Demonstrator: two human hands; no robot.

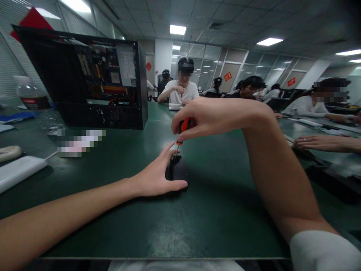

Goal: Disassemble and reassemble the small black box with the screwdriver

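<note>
In the middle of the table, my left hand [153, 180] grips a small black box-like part [181, 172], its thumb along the near edge and its fingers at the far side. What kind of part it is, I cannot make out. Above it my right hand [194, 118] is closed round the orange and black handle of a screwdriver [185, 124], wrist bent high. The thin shaft points down, slightly tilted, and its tip reaches the part's far end. Whether the tip sits in a screw is too small to tell.
An open computer case [113, 82] stands at the back left of the green table [220, 218]. Left of it is a plastic bottle [31, 94]; a white box [19, 171] lies nearer. Across the table sits a person [183, 84]; another person's hand [318, 143] rests at the right.
</note>
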